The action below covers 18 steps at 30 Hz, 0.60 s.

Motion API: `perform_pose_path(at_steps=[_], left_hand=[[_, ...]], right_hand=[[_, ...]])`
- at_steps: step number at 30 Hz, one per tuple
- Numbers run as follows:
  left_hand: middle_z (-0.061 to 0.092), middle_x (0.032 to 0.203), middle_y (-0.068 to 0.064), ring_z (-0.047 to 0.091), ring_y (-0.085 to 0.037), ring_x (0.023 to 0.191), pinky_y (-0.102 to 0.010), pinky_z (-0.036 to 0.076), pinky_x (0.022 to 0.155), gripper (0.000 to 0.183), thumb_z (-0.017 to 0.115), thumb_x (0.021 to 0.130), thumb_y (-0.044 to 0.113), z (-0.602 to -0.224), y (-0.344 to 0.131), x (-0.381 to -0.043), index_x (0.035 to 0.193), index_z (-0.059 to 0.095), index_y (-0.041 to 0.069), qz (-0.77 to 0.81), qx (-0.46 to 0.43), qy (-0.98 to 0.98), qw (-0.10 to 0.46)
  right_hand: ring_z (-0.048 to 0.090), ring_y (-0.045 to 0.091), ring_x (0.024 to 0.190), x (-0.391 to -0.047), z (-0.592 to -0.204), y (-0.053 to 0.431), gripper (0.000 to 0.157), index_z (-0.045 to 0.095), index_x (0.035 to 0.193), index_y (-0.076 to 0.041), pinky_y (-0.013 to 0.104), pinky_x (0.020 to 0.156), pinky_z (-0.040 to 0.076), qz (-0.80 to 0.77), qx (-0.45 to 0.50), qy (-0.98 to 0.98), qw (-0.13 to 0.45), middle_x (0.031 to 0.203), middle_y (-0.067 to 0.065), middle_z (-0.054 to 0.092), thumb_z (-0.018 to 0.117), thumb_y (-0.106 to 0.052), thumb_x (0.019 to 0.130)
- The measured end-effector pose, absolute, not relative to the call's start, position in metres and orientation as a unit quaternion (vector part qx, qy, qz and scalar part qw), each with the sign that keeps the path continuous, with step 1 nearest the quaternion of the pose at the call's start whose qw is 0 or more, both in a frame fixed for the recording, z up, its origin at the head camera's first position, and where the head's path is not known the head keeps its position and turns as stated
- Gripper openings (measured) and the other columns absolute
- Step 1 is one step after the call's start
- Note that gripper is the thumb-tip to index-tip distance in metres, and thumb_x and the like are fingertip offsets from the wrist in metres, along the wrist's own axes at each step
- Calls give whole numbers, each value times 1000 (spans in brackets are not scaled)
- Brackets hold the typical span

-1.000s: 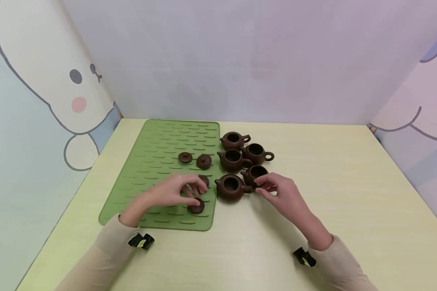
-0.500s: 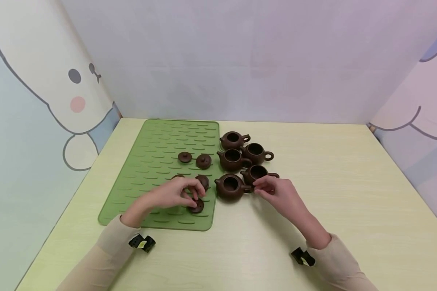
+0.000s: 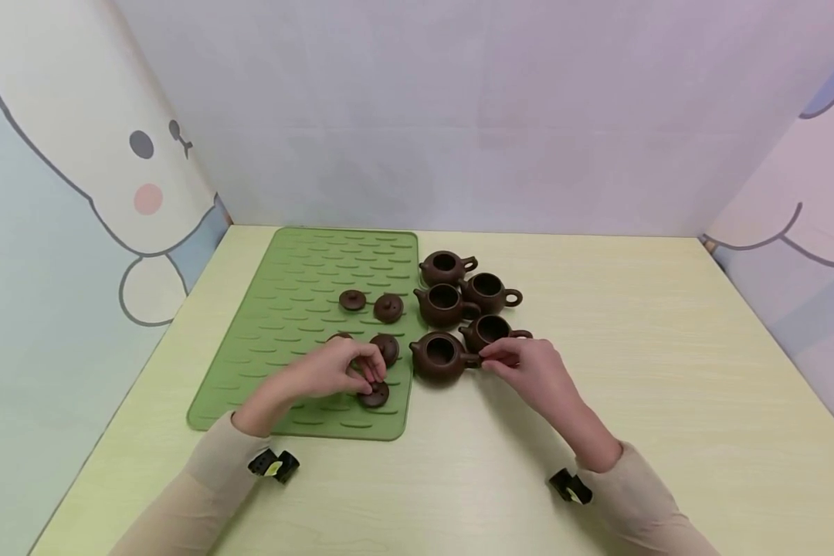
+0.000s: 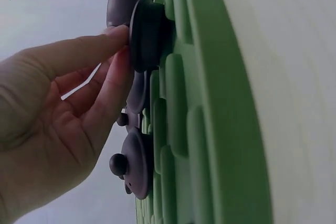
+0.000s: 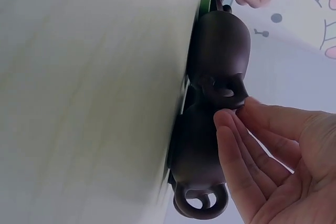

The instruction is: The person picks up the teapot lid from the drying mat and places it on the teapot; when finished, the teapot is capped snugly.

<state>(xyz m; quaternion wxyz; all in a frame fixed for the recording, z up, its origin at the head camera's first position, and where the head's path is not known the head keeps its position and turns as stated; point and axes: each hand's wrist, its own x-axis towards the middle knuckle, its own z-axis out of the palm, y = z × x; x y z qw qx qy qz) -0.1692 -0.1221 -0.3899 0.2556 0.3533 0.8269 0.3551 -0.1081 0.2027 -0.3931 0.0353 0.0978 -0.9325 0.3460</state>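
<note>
My left hand (image 3: 333, 369) pinches the knob of a dark brown teapot lid (image 3: 375, 397), which lies on the green mat (image 3: 306, 262) near its front right corner. In the left wrist view, thumb and fingertips meet at the top of that lid (image 4: 142, 38). My right hand (image 3: 533, 374) holds the handle end of the nearest teapot (image 3: 432, 375) between thumb and fingers. From the right wrist, that handle (image 5: 231, 99) shows at the fingertips. This teapot stands upright without a lid, its spout towards the mat.
Several more lidless teapots crowd behind it, among them one teapot (image 3: 483, 330) close by my right fingers. Other lids rest on the mat, such as a knobbed lid (image 3: 388, 308) and a flat lid (image 3: 352, 300); my left hand partly hides one. A pale wall (image 3: 459, 154) rises behind the table.
My left fingertips have closed onto the lid's knob. My right hand has shifted slightly left onto the nearest teapot's handle. Teapots and lids have stayed in place.
</note>
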Motion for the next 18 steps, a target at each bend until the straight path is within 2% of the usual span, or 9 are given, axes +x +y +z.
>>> perform_pose_path(at_steps=[10, 18], left_hand=[[72, 91, 1, 66, -5, 83, -19, 57, 75, 15, 74, 86, -1, -381, -118, -168, 94, 70, 12, 325, 339, 850, 238], [71, 89, 0, 65, -5, 80, -20, 58, 73, 14, 75, 85, 0, -380, -119, -165, 94, 70, 10, 348, 336, 847, 220]], right_hand=[[70, 9, 74, -112, -387, 192, 9, 79, 93, -18, 29, 65, 53, 292, 90, -950, 58, 86, -3, 77, 80, -18, 84], [70, 8, 74, -108, -388, 188, 8, 77, 91, -18, 27, 65, 55, 286, 86, -953, 38, 85, -6, 77, 80, -16, 84]])
